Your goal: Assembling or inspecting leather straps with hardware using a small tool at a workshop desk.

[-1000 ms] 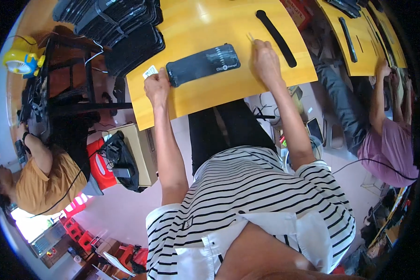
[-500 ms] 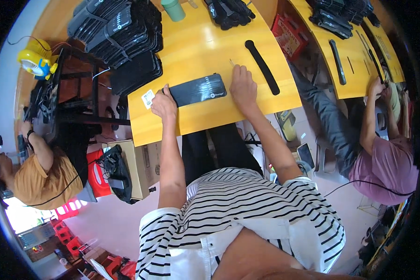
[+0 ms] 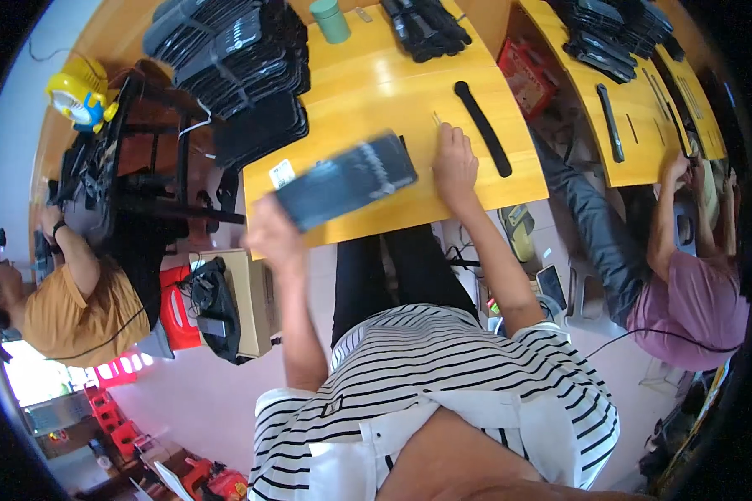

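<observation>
My left hand (image 3: 274, 234), blurred by motion, grips the left end of a flat black rectangular piece (image 3: 342, 182) with white print. The piece is tilted, its right end farther away, and it appears raised over the near part of the yellow table (image 3: 376, 92). My right hand (image 3: 456, 163) rests on the table to the right of it, fingers closed round a thin, light-coloured pointed tool (image 3: 436, 118). Just right of that hand lies a long black strap (image 3: 485, 129) with rounded ends. A white label card (image 3: 282, 173) lies beyond my left hand.
Tall stacks of black pieces (image 3: 238, 54) stand at the far left, with a green canister (image 3: 330, 21) beside them. A bundle of black straps (image 3: 426, 29) lies at the far edge. A yellow fan (image 3: 79, 92) is at left. Co-workers sit on both sides.
My left hand has pulled toward me and to the left, lifting and tilting the black piece with it. The right hand keeps its hold on the thin tool. The whole view has shifted slightly.
</observation>
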A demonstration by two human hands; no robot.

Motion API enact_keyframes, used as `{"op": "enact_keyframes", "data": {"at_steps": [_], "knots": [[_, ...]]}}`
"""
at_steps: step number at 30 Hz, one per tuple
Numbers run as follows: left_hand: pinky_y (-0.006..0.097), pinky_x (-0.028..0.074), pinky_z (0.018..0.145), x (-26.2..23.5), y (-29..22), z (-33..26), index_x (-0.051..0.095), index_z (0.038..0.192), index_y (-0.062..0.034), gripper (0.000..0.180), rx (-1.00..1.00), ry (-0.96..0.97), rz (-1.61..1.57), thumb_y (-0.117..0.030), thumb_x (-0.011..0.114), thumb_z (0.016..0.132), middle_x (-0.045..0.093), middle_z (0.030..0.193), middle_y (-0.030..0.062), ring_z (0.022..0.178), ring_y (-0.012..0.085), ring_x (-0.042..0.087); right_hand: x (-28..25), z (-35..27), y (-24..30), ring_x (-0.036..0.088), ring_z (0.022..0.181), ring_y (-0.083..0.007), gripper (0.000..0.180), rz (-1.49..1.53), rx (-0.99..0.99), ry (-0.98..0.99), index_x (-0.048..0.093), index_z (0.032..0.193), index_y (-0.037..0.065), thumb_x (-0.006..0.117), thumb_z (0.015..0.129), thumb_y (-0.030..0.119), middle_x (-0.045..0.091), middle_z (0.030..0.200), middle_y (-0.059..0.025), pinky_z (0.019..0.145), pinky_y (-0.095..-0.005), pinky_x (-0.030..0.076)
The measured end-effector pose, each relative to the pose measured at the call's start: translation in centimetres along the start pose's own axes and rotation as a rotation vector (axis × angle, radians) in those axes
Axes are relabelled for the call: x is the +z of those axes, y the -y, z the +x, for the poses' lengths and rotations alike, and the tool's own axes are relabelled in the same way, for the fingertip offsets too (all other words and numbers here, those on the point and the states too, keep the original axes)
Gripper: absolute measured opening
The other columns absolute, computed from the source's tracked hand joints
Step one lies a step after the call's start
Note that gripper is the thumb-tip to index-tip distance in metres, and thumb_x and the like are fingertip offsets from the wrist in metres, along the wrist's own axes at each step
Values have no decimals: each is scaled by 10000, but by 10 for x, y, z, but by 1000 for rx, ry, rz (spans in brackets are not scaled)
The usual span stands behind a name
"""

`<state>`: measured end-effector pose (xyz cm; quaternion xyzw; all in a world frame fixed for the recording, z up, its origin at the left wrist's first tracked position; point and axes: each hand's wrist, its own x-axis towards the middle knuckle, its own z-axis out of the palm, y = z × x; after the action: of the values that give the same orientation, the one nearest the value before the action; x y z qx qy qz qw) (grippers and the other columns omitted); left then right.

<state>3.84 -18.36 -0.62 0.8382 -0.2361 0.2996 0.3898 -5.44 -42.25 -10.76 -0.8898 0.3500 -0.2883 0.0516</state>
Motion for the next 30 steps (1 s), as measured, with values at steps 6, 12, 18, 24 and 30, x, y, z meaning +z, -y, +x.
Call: {"op": "enact_keyframes", "data": {"at_steps": [6, 12, 18, 24, 30], "knots": [[256, 365, 487, -83, 70, 11, 551, 675, 42, 403, -334, -75, -42, -241, 425, 933, 514, 552, 19, 533, 63, 419, -12, 3, 8, 521, 805, -261, 261, -76, -51, 83, 482, 1023, 24, 502, 764, 49, 478, 874, -103, 591, -345, 506], [238, 354, 493, -60, 102, -4, 550, 676, 45, 408, -477, -81, -177, -253, 430, 928, 476, 564, -23, 556, 44, 391, -19, 2, 6, 489, 783, -318, 243, -91, -143, 7, 518, 1033, 21, 498, 799, 85, 487, 876, -125, 721, -424, 392], [262, 329, 484, -36, 110, 4, 493, 643, 28, 389, -515, -43, -316, -238, 443, 922, 414, 543, -16, 553, 52, 353, -59, 2, 83, 522, 810, -169, 311, 1161, 294, 567, 553, 1117, 52, 442, 912, 258, 545, 880, -79, 674, -266, 420], [249, 349, 523, -23, 119, 9, 522, 705, 34, 326, -538, 95, -495, -196, 441, 922, 437, 593, -12, 598, 60, 366, -67, 1, 155, 513, 752, -77, 289, 1357, 288, 717, 559, 961, -28, 408, 934, 216, 577, 824, -22, 688, -234, 429], [241, 352, 590, -29, 131, 9, 482, 760, 17, 260, -626, 189, -643, -178, 428, 923, 410, 672, 3, 661, 75, 355, -35, -15, 167, 518, 713, -57, 297, 1566, 456, 602, 578, 917, -33, 422, 935, 219, 592, 787, 1, 673, -210, 426]]}}
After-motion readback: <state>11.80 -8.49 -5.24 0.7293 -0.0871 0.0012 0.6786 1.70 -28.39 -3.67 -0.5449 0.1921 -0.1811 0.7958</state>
